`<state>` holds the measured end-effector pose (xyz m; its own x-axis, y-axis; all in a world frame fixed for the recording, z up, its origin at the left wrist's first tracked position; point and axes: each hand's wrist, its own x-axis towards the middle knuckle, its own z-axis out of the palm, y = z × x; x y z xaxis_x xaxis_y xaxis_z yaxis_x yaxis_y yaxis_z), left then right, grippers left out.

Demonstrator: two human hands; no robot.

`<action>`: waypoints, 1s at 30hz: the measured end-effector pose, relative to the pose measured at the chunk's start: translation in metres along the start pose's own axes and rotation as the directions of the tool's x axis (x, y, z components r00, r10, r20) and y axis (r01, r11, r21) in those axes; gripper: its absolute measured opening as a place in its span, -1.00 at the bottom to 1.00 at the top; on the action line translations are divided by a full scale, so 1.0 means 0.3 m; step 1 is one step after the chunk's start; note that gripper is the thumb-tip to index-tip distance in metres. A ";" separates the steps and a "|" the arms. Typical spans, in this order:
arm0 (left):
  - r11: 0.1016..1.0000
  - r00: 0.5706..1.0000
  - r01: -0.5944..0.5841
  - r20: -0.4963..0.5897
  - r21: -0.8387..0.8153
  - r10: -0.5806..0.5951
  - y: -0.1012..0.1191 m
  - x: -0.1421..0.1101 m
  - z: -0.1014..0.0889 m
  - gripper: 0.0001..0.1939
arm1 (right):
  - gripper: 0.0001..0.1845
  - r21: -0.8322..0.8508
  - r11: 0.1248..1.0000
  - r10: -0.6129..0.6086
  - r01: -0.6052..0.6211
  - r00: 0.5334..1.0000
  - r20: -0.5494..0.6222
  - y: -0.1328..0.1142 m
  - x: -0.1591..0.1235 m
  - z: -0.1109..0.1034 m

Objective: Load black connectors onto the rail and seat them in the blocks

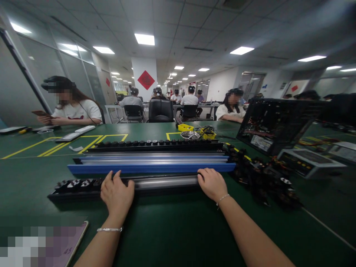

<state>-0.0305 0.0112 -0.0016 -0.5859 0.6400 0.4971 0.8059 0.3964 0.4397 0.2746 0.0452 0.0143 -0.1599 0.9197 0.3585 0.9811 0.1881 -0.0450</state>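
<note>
A long, narrow black channel (167, 182) with a silver metal inside lies crosswise on the green table in front of me. Small black and white socket-like pieces (80, 183) sit in a row in its left part. My left hand (117, 194) rests over the right end of that row, fingers spread and thumb pointing right along the bare metal. At the channel's right end is my right hand (213, 183), its fingers close together and curled over the end. What lies under both palms is hidden. Just behind runs a blue-edged metal channel (152, 169).
Farther back lies another black strip (155, 144) filled with pieces. To the right are a heap of black parts (267, 181), an open computer case (275, 126) and a power supply box (311, 163). Yellow trays (185, 128) and a metal dish (190, 135) stand behind. People sit beyond.
</note>
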 end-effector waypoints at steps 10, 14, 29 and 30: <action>0.999 0.997 -0.002 0.080 0.052 -0.002 0.017 -0.007 -0.015 -0.53 | -0.64 0.000 1.000 0.005 -0.005 0.998 -0.060 0.017 -0.009 0.005; 0.995 0.998 -0.035 0.047 0.092 0.031 0.016 -0.014 -0.008 -0.56 | -0.63 -0.002 1.000 -0.002 0.002 0.999 -0.054 0.017 -0.009 0.005; 0.990 0.996 -0.055 0.078 0.126 0.046 0.019 -0.014 -0.002 -0.51 | -0.64 0.008 1.000 0.011 -0.010 0.999 -0.043 0.018 -0.008 0.004; 0.991 0.996 -0.055 0.080 0.125 0.045 0.020 -0.014 -0.003 -0.51 | -0.64 0.006 1.000 0.011 -0.011 0.999 -0.044 0.018 -0.008 0.005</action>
<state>-0.0233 0.0103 -0.0005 -0.5404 0.7080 0.4547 0.8411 0.4396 0.3152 0.2801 0.0445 0.0119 -0.1438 0.9056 0.3989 0.9821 0.1801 -0.0548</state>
